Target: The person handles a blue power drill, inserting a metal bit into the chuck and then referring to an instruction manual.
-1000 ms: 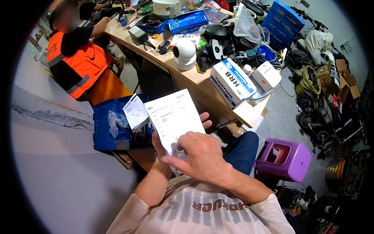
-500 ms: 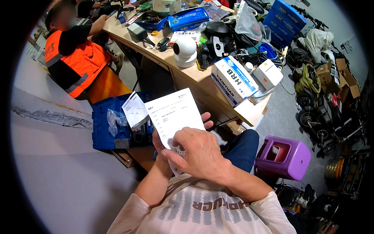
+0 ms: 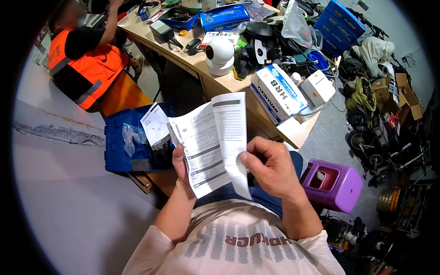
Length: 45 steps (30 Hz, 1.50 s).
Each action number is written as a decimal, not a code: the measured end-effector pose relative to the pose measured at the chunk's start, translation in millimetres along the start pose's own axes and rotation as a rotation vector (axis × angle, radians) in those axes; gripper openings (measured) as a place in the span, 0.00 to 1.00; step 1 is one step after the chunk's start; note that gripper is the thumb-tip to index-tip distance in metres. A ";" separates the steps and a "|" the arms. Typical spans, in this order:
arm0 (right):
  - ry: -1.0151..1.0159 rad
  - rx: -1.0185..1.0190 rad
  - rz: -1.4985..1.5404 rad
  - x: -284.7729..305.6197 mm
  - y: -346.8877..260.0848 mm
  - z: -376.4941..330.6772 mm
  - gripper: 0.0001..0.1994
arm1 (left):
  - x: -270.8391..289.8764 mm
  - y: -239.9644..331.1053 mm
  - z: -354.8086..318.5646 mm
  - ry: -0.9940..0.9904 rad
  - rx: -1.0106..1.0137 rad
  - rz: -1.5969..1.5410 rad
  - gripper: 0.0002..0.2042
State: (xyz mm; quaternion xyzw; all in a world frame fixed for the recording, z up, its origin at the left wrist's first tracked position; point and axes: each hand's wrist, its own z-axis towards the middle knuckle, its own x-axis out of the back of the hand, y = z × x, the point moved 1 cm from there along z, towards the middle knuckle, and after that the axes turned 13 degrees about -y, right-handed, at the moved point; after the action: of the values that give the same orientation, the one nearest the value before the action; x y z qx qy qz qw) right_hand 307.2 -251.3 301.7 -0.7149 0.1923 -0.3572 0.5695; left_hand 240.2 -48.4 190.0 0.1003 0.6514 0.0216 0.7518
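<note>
A folded printed leaflet (image 3: 197,149) is held opened out in front of my chest, its right panel lifted at an angle. My left hand (image 3: 180,166) grips its lower left side, the thumb at the edge and the other fingers hidden behind the paper. With thumb and index finger, my right hand (image 3: 270,165) pinches the right panel's edge. Left of the leaflet, a smaller white booklet (image 3: 155,123) with a dark picture leans over a blue plastic case (image 3: 114,146). A crumpled clear plastic bag (image 3: 131,137) lies in that case.
A cluttered wooden table (image 3: 183,57) carries a white camera (image 3: 220,56), a blue-and-white carton (image 3: 279,94) and blue boxes (image 3: 339,25). To my right is a purple stool (image 3: 341,185) on its side. A person in an orange vest (image 3: 87,64) sits at far left.
My right hand has moved right from over the sheet and now holds its edge. The leaflet has been unfolded, showing dense print on two panels. The seated person's arm has risen.
</note>
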 end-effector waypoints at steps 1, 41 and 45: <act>0.021 -0.009 -0.007 5.1 3.3 -2.5 0.10 | 3.8 1.2 -1.2 -0.051 -0.066 -0.185 0.48; 0.094 -0.221 0.072 32.3 65.7 -37.9 0.09 | 16.7 38.5 -32.5 -0.136 -0.120 -0.119 0.39; 0.111 -0.201 0.104 30.8 68.3 -38.7 0.09 | 16.0 37.9 -31.6 -0.127 -0.120 -0.124 0.39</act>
State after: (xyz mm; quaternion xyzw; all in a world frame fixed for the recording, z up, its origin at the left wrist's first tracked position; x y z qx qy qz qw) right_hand 308.7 -317.4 249.4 -0.7365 0.2951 -0.3452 0.5012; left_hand 215.2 -4.9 177.0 0.0160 0.6050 0.0076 0.7960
